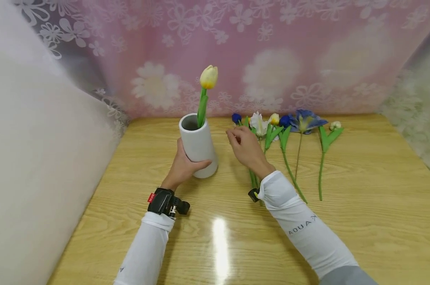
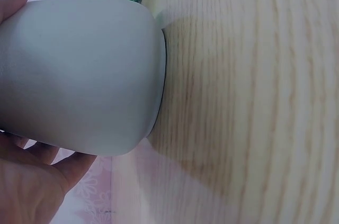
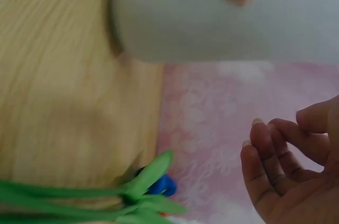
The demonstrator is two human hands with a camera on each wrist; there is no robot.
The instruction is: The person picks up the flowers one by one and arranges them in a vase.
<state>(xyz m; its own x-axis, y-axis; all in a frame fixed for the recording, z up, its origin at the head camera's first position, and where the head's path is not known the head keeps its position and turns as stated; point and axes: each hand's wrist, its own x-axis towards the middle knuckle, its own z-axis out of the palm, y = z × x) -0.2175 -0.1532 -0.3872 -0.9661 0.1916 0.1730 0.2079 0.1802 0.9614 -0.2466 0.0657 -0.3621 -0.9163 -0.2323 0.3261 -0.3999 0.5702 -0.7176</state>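
Note:
A tall white vase (image 1: 200, 147) stands on the wooden table, and my left hand (image 1: 183, 164) grips its side, thumb across the front and fingers behind. One pale yellow tulip (image 1: 209, 77) rises out of the vase, leaning on the back right of the rim; its lower stem is hidden inside. Right of the vase, my right hand (image 1: 250, 150) hovers with loosely bent fingers and holds nothing. In the right wrist view, the fingers (image 3: 259, 152) are spread a little apart. Below and beyond this hand lie several artificial flowers, among them a white flower (image 1: 258, 124) and a blue tulip (image 3: 161, 184).
A large blue flower (image 1: 305, 120) and a small whitish tulip (image 1: 335, 126) lie farther right, stems toward me. Behind the wooden table (image 1: 215, 213) hangs a pink floral curtain (image 1: 215, 51). A white surface (image 1: 40, 158) borders the left side.

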